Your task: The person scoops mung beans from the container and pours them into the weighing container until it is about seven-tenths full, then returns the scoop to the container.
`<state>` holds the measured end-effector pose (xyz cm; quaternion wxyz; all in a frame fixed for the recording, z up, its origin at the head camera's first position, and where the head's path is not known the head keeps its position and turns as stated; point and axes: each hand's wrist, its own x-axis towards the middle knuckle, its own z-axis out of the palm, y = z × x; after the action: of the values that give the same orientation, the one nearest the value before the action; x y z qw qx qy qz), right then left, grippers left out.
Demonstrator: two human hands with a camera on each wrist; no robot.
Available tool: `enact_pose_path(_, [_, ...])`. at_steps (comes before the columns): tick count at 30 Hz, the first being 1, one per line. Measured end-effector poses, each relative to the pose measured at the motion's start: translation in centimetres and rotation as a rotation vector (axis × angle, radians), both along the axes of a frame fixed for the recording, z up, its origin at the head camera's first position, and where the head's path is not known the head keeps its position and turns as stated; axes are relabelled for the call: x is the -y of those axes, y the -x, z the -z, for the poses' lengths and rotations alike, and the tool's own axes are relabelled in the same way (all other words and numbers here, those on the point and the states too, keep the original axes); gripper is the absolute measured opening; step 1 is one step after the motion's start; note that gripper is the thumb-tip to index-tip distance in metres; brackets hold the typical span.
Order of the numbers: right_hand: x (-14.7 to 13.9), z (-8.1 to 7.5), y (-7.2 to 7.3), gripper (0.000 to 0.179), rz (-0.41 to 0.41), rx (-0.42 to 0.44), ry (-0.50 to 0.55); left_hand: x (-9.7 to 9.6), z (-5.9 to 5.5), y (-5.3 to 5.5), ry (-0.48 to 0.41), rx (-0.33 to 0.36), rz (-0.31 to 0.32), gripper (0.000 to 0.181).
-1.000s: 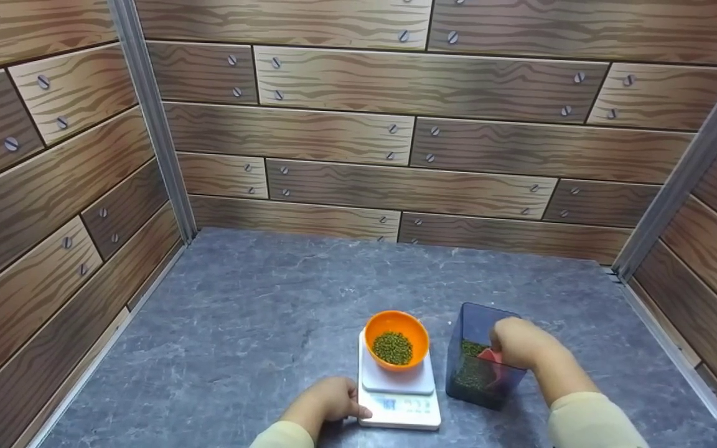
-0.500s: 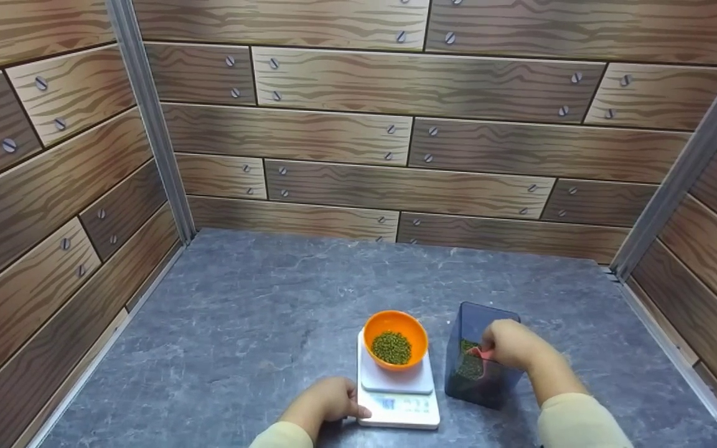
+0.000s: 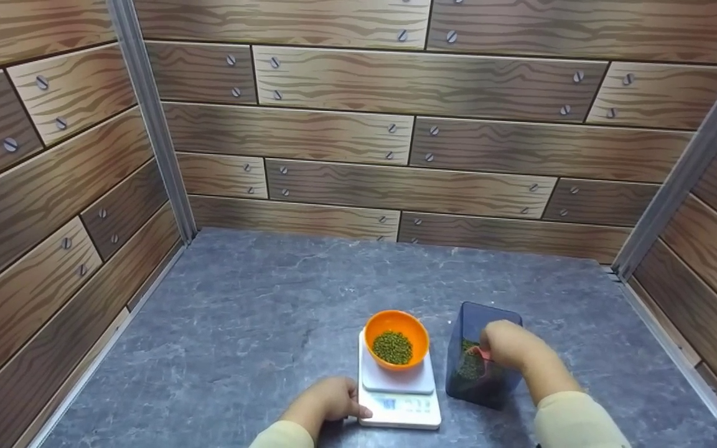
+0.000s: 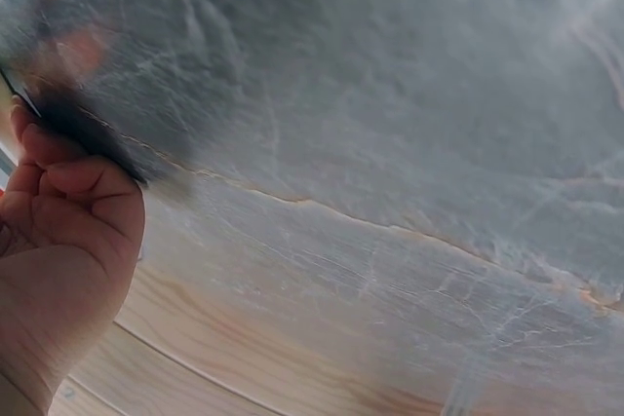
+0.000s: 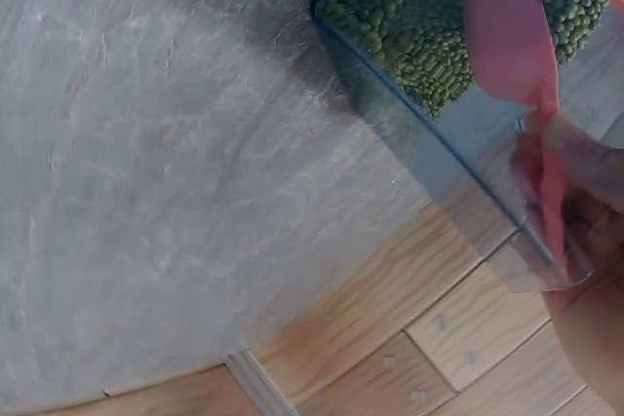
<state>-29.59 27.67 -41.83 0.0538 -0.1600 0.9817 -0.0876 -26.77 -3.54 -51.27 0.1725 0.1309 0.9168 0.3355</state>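
My right hand [image 3: 511, 345] reaches into a translucent dark-blue square container [image 3: 483, 317]. It grips the handle of a pink scoop [image 5: 512, 41], whose broad end lies over green mung beans [image 5: 429, 60] in the right wrist view. At the lower middle, my left hand [image 3: 332, 399] holds the front left corner of a white kitchen scale [image 3: 405, 418], thumb on top. The left wrist view has the left hand [image 4: 73, 231] at its left edge, fingers bent. On the scale's platform stands an orange bowl [image 3: 408, 322] with mung beans [image 3: 392, 347] in its bottom.
A grey marbled tabletop [image 3: 240, 311] carries everything. Wood-patterned walls [image 3: 358, 137] close it in at the back and both sides, with metal posts [image 3: 153, 118] at the corners. The container stands just right of the scale.
My right hand has shifted slightly left within the container, and the scoop's pink end has come up higher above the beans. The left hand, scale and bowl stay put.
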Motion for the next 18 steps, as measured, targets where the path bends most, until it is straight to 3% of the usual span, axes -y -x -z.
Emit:
enact_pose_path(6, [-0.3,-0.1,0.1,0.015,-0.083,-0.042,0.027,0.1,-0.1,0.0,0.018,-0.015,0.009,0.038])
enact_pose_path(18, [-1.1,0.0,0.3,0.016,-0.122,-0.036,0.092,0.0,-0.1,-0.1,-0.006,0.013,-0.016,0.037])
